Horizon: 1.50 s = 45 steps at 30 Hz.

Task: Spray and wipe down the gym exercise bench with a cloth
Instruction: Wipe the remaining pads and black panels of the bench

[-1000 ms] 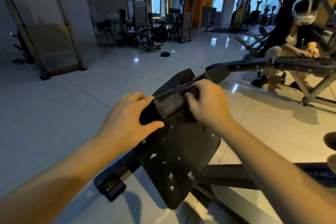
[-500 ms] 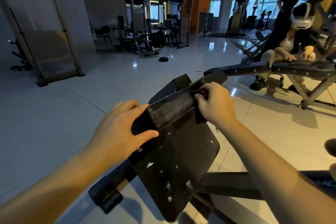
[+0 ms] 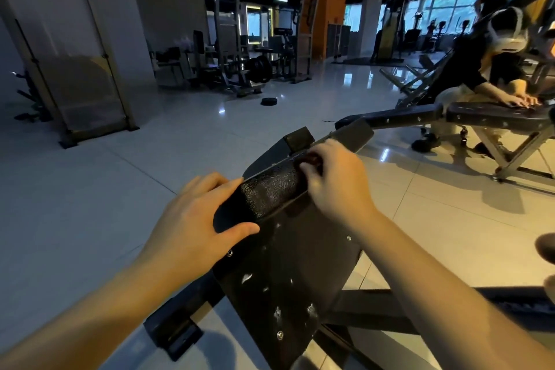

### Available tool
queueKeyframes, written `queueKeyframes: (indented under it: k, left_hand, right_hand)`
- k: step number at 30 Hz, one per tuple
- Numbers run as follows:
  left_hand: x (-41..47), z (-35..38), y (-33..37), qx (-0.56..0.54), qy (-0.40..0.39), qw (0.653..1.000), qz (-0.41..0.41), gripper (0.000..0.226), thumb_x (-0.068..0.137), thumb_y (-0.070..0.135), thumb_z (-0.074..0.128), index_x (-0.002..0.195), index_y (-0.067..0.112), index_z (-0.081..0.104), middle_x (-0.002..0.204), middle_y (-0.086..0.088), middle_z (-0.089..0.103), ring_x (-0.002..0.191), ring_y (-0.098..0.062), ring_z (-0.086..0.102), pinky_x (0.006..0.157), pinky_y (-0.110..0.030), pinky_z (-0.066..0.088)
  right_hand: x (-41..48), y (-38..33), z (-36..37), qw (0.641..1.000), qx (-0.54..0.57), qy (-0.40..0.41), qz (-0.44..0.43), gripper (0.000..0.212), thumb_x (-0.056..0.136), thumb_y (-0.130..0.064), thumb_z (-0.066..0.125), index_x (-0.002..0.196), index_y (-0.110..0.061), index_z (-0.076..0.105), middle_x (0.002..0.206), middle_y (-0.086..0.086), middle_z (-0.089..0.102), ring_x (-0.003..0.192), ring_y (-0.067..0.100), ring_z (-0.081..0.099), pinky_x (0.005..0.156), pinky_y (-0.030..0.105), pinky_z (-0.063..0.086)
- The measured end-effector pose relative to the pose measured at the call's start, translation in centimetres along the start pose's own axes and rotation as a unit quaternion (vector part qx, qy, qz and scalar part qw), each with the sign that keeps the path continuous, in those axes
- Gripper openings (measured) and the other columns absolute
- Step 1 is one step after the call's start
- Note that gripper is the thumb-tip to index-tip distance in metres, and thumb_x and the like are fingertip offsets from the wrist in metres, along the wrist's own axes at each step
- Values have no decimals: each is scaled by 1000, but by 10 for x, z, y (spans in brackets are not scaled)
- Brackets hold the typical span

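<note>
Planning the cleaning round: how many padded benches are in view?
2. The near bench, tilted, left hand gripping its pad, right hand holding a dark cloth to it; the second bench at right, another person leaning on it. Dim far machines may hide more.

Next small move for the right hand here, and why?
Probably slide the right hand with its cloth along the pad edge toward the left hand: the left hand grips that edge's end, and the cracked stretch between the hands lies bare.
</note>
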<state>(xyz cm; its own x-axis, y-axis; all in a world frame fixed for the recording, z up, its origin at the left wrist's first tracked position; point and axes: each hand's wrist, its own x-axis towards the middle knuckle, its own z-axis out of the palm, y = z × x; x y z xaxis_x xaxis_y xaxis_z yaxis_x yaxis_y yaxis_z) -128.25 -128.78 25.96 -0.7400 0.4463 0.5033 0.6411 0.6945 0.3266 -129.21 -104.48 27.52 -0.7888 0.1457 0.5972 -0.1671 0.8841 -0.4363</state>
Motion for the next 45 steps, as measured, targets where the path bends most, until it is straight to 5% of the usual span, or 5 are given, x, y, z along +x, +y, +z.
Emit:
queueKeyframes:
  k: [16, 22, 28, 33, 45]
  left_hand:
    - [1, -1, 3, -37, 1, 999, -15, 81, 74, 75, 61, 140, 29, 57, 103, 29, 47, 102, 5, 47, 79, -18, 39]
    - [2, -2, 6, -26, -5, 999, -20, 91, 70, 76, 52, 147, 28, 52, 104, 29, 44, 102, 0, 46, 88, -27, 44]
    - [3, -1, 3, -35, -2, 999, -25, 75, 75, 64, 70, 142, 31, 55, 101, 26, 47, 98, 1, 47, 83, -25, 45]
    - [2, -1, 6, -49, 11, 998, -28, 78, 77, 58, 75, 146, 29, 53, 108, 22, 51, 105, -4, 50, 93, -35, 50]
    - [3, 2, 1, -58, 15, 998, -25, 77, 75, 63, 72, 144, 33, 54, 105, 26, 48, 102, -3, 48, 91, -33, 49]
  right_hand:
    - [-38, -41, 2, 987, 30, -28, -153, 19, 97, -24, 64, 113, -13, 67, 107, 0, 61, 97, 14, 58, 86, 27, 50]
    - [28, 20, 4, 993, -24, 50, 100, 20, 100, -24, 63, 114, -10, 67, 114, 6, 64, 106, 24, 63, 88, 30, 47]
    - [-15, -37, 7, 993, 31, -3, -110, 19, 97, -23, 67, 112, -13, 64, 108, 1, 63, 97, 12, 57, 86, 23, 48]
    - [41, 19, 3, 991, -20, 41, 128, 24, 99, -26, 66, 117, -12, 61, 117, 5, 65, 109, 21, 63, 88, 30, 47]
    - [40, 13, -22, 984, 60, 118, 123, 23, 93, -28, 74, 110, -17, 63, 106, -4, 65, 102, 16, 63, 83, 27, 48]
